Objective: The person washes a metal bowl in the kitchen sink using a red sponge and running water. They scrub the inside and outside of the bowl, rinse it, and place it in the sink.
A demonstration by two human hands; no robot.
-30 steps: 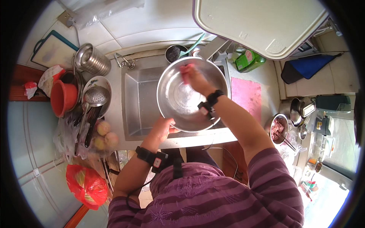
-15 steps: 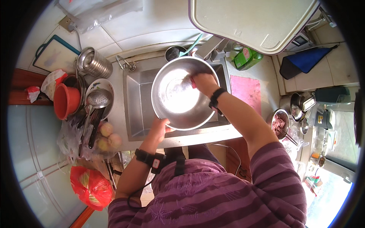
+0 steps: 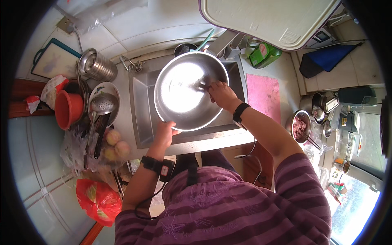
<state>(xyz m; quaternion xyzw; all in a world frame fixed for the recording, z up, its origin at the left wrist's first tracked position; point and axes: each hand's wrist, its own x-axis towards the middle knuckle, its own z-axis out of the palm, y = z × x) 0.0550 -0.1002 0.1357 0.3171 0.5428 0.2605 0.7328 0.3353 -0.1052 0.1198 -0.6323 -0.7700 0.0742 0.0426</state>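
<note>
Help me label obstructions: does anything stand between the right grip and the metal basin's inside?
Only the dark reddish cloth or pad in the right grip lies between it and the inner wall of the metal basin; nothing else visible intervenes. The left grip holds the near rim.

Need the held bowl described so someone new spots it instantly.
Start at the central steel sink. Over it is a wide, round metal bowl, its near rim gripped by the left hand while the right hand reaches inside. Unlike the smaller pale bowl to the left, it is shiny metal, without a slotted spoon across it.
</note>
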